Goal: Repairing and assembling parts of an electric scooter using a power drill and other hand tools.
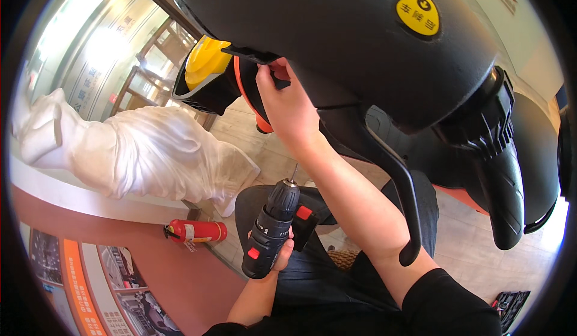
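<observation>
My left hand (282,256) is wrapped around a black cordless drill (268,234) with red buttons, low in front of my lap. Its thin bit points upward from the chuck. My right hand (290,104) reaches up to the lower edge of a black scooter's front shell (336,41). Its fingers are bent together at the edge; whatever they pinch is hidden. Beside that hand is a yellow and black part (207,62) with an orange strip. The brake lever (393,168) curves down in front of my right forearm, and the handlebar grip (502,198) hangs further right.
A white draped statue (150,149) lies across the left on a pale ledge. Below it, a red fire extinguisher (201,231) is near a brown-red surface with a picture panel (90,288). At lower right, a black tool case (511,309) is on the tiled floor.
</observation>
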{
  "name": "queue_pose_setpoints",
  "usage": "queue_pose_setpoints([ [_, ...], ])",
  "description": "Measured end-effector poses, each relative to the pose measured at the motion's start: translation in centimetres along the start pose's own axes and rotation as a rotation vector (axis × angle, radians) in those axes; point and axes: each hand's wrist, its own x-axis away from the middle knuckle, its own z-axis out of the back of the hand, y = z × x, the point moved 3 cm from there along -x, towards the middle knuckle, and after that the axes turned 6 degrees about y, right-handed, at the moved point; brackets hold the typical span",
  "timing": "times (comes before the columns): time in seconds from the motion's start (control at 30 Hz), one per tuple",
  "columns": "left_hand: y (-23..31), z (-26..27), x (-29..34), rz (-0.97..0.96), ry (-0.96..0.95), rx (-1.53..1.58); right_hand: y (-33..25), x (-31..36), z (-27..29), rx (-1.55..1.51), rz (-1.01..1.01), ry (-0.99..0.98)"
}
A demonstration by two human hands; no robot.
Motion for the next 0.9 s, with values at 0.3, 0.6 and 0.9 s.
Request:
queue_pose_setpoints([
  [0.3, 0.0, -0.2, -0.3, 0.005, -0.024, 0.064, -0.1, 0.3, -0.5, -0.076, 0.039, 0.036],
  [0.6, -0.2, -0.1, -0.4, -0.061, -0.080, 0.005, 0.8, 0.3, 0.1, -0.055, 0.036, -0.103],
  [0.9, -0.1, -0.8, -1.0, -0.062, 0.102, -0.042, 3.4, 4.7, 9.3, -0.004, 0.010, -0.305],
])
